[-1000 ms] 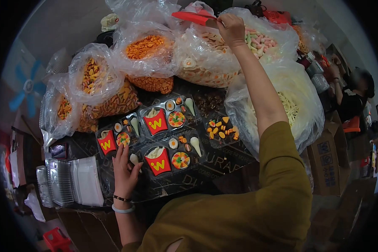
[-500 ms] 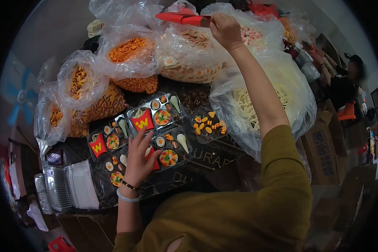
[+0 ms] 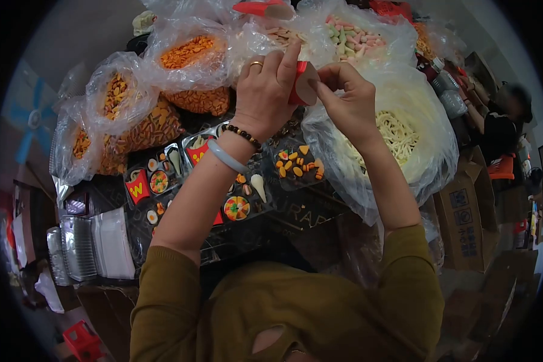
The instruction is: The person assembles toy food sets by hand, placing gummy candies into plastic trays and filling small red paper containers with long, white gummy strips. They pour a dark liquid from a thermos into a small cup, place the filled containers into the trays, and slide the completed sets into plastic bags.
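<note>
Both hands meet at a small red-and-grey card carton [image 3: 304, 85] in the upper centre of the frame.
The right hand [image 3: 350, 99] pinches the carton's right edge narrowly between thumb and forefinger; the left hand [image 3: 266, 90], fingers extended upward, lies against its left side, its thumb hidden, so I cannot tell how firmly it grips. Another red folded-card piece [image 3: 262, 8] lies at the top edge. Right of centre sits a large clear plastic bag of pale, thin strips [image 3: 398, 139]; at upper left stands a clear plastic bag of orange pieces [image 3: 190, 53]. Near the middle, a clear plastic tray of orange and yellow pieces [image 3: 298, 164] rests on a black, letter-printed table covering [image 3: 308, 211]. The left forearm crosses above red cartons bearing a yellow letter [image 3: 138, 186], left of centre.
</note>
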`<state>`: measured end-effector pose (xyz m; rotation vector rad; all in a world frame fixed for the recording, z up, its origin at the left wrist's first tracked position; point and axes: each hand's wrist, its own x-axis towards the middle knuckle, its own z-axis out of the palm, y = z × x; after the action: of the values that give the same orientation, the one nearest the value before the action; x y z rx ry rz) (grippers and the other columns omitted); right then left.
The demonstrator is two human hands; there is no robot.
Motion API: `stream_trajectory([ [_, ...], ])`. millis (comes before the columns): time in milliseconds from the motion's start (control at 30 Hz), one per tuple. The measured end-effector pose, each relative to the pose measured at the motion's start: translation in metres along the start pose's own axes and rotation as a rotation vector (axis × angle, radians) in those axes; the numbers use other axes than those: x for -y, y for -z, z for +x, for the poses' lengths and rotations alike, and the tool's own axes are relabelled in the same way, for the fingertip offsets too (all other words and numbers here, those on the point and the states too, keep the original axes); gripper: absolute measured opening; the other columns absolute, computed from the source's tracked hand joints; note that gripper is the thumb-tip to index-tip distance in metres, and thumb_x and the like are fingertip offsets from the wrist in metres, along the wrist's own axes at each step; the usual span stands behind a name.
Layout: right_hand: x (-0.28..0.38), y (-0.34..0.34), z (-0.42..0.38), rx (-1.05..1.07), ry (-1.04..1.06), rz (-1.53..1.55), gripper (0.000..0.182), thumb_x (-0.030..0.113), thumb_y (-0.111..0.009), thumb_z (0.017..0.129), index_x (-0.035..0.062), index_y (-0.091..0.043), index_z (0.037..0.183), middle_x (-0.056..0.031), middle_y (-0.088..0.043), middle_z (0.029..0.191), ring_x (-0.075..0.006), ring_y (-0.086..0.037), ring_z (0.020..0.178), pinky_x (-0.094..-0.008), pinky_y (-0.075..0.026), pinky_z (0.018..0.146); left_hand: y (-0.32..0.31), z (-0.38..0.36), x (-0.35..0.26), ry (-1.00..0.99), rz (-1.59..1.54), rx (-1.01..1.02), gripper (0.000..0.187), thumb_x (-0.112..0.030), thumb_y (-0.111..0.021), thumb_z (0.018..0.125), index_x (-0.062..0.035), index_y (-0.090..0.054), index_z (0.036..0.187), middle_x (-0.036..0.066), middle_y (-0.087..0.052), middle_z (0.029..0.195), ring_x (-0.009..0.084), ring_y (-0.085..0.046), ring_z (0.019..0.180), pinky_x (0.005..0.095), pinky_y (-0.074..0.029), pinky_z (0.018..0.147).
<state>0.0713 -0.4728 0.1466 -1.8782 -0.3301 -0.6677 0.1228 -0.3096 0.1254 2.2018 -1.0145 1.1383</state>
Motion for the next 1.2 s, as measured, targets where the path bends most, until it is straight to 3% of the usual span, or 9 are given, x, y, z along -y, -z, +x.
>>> stream_trajectory([
  [33,-0.006,0.003,-0.007,0.007,-0.076,0.012,0.014,-0.001,-0.070,0.080,-0.0006,-0.062,0.091,-0.0025,-0.065,0.081,-0.0073,-0.061,0.074,-0.0217,-0.050,0.068,-0.006,-0.009,-0.005,0.040,-0.051,0.045,0.086,-0.026,-0.081,0.061,-0.0101,-0.039,0.134,0.013,-0.057,0.106,0.0326,-0.057,0.095,0.0420,-0.045,0.082],
  [233,-0.054,0.038,-0.041,-0.124,-0.357,0.065,0.021,-0.002,-0.071,0.079,-0.0023,-0.060,0.097,-0.0047,-0.066,0.084,-0.0084,-0.062,0.074,-0.0218,-0.051,0.069,-0.030,-0.058,0.010,0.126,-0.070,0.281,0.074,-0.026,-0.081,0.062,-0.0088,-0.044,0.124,0.012,-0.056,0.098,0.0322,-0.058,0.092,0.0421,-0.045,0.079],
  [267,-0.061,0.046,-0.043,-0.118,-0.391,0.092,0.022,-0.002,-0.071,0.079,-0.0025,-0.060,0.098,-0.0048,-0.066,0.084,-0.0086,-0.061,0.074,-0.0219,-0.051,0.069,-0.030,-0.065,0.017,0.225,-0.066,0.467,0.089,-0.031,-0.084,0.059,-0.0071,-0.039,0.133,0.015,-0.056,0.111,0.0337,-0.055,0.104,0.0417,-0.045,0.087],
  [367,-0.088,0.057,-0.064,-0.088,-0.528,0.203,0.025,-0.002,-0.071,0.078,-0.0024,-0.060,0.100,-0.0045,-0.065,0.084,-0.0094,-0.061,0.075,-0.0225,-0.051,0.069,-0.032,-0.066,0.014,-0.001,-0.077,0.377,0.106,-0.038,-0.086,0.056,-0.0048,-0.032,0.141,0.020,-0.050,0.127,0.0340,-0.048,0.119,0.0399,-0.042,0.097],
  [567,-0.082,0.055,-0.087,-0.020,-0.658,0.346,0.030,0.000,-0.074,0.077,-0.0009,-0.060,0.103,-0.0042,-0.065,0.084,-0.0090,-0.060,0.070,-0.0227,-0.051,0.066,-0.027,-0.045,-0.037,0.544,-1.068,0.593,0.104,-0.039,-0.088,0.060,-0.0030,-0.033,0.142,0.021,-0.046,0.134,0.0302,-0.055,0.114,0.0388,-0.049,0.092],
  [733,-0.070,0.052,-0.100,0.025,-0.693,0.418,0.033,0.001,-0.076,0.075,-0.0003,-0.059,0.103,-0.0047,-0.065,0.085,-0.0103,-0.062,0.074,-0.0237,-0.052,0.067,-0.018,-0.042,-0.057,-0.168,-0.091,0.374,0.085,-0.023,-0.085,0.054,-0.0047,-0.045,0.127,0.018,-0.053,0.119,0.0329,-0.056,0.106,0.0407,-0.050,0.082],
  [933,-0.057,0.029,-0.104,-0.021,-0.569,0.281,0.031,-0.007,-0.073,0.074,-0.0006,-0.061,0.102,-0.0045,-0.065,0.085,-0.0092,-0.062,0.076,-0.0228,-0.052,0.069,-0.020,-0.048,-0.070,0.050,-0.224,0.539,0.066,-0.019,-0.079,0.062,-0.0057,-0.047,0.117,0.012,-0.056,0.094,0.0315,-0.059,0.092,0.0414,-0.049,0.074],
  [1133,-0.082,0.066,-0.104,-0.226,-0.560,0.253,0.026,-0.008,-0.070,0.075,-0.0023,-0.062,0.098,-0.0059,-0.065,0.084,-0.0095,-0.061,0.073,-0.0215,-0.052,0.067,-0.028,-0.078,-0.018,0.072,-0.069,0.555,0.070,-0.026,-0.080,0.064,-0.0036,-0.047,0.121,0.013,-0.057,0.099,0.0340,-0.059,0.092,0.0412,-0.048,0.078],
  [1200,-0.095,0.089,-0.104,-0.252,-0.572,0.272,0.023,-0.005,-0.071,0.077,-0.0025,-0.062,0.097,-0.0054,-0.065,0.083,-0.0091,-0.061,0.071,-0.0212,-0.052,0.064,-0.019,-0.077,-0.001,0.132,-0.029,0.634,0.089,-0.030,-0.084,0.059,-0.0039,-0.040,0.133,0.017,-0.053,0.118,0.0341,-0.052,0.111,0.0408,-0.045,0.090],
])
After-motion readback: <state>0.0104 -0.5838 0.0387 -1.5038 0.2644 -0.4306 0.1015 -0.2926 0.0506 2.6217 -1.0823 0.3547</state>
